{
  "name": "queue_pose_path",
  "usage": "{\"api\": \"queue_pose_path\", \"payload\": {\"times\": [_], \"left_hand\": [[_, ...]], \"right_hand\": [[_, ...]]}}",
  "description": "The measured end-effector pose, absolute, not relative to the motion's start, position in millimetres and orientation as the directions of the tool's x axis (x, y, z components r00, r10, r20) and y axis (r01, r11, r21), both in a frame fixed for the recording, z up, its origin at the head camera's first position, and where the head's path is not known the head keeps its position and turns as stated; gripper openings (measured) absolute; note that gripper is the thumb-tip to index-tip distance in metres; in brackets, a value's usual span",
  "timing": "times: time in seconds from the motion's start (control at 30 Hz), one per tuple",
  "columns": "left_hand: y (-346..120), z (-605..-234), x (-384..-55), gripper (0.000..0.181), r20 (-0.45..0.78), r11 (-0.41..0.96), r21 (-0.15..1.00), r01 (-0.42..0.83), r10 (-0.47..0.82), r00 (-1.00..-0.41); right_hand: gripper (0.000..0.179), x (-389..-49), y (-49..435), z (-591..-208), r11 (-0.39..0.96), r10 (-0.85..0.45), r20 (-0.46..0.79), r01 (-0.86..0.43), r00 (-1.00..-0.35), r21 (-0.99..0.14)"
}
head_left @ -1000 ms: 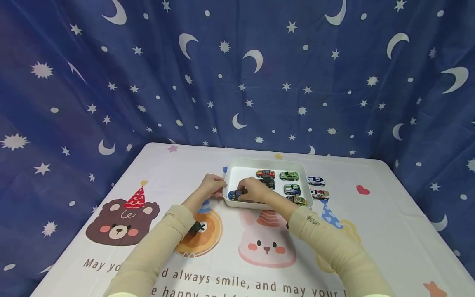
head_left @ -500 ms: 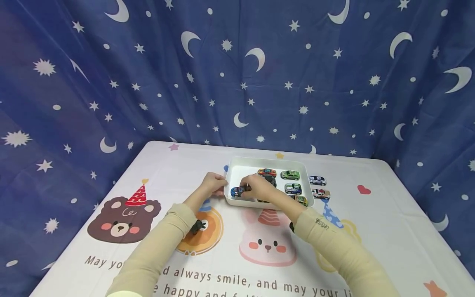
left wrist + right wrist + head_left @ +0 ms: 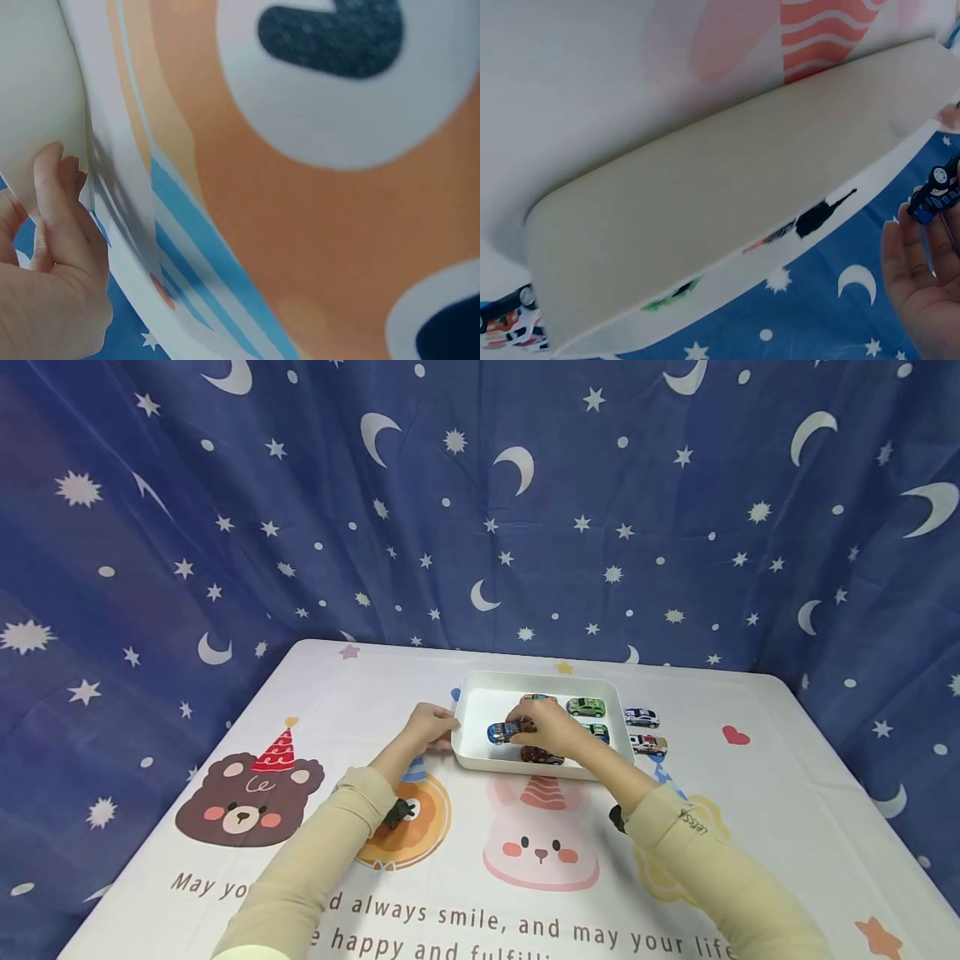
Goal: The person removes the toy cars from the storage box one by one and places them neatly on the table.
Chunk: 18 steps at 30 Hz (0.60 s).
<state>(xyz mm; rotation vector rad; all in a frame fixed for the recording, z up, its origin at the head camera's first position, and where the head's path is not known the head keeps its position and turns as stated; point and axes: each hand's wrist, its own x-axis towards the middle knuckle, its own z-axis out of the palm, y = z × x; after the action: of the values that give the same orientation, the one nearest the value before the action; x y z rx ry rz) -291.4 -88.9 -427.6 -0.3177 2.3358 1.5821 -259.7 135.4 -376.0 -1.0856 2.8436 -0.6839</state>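
1. The blue toy car [image 3: 501, 732] is over the left part of the white tray [image 3: 476, 706], at the fingertips of the right hand [image 3: 549, 728].
2. That hand pinches the car between thumb and fingers; the car's front end points toward the left hand [image 3: 429, 727].
3. The left hand pinches the tray's left wall, apart from the car, which sits between the two hands.
4. A dark red car [image 3: 542, 756] lies in the tray just below the right hand; a green car [image 3: 586, 707] lies beyond it, near the far wall.
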Motion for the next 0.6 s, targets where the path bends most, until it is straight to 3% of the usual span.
{"api": "queue_pose_path", "payload": {"times": [0.6], "left_hand": [[-92,-425,-289,0.033,-0.396,0.333,0.867,-0.372,0.005,-0.918]], "right_hand": [[0.030,-254,184,-366,0.718,-0.555,0.149,-0.561,-0.819,-0.412]]}}
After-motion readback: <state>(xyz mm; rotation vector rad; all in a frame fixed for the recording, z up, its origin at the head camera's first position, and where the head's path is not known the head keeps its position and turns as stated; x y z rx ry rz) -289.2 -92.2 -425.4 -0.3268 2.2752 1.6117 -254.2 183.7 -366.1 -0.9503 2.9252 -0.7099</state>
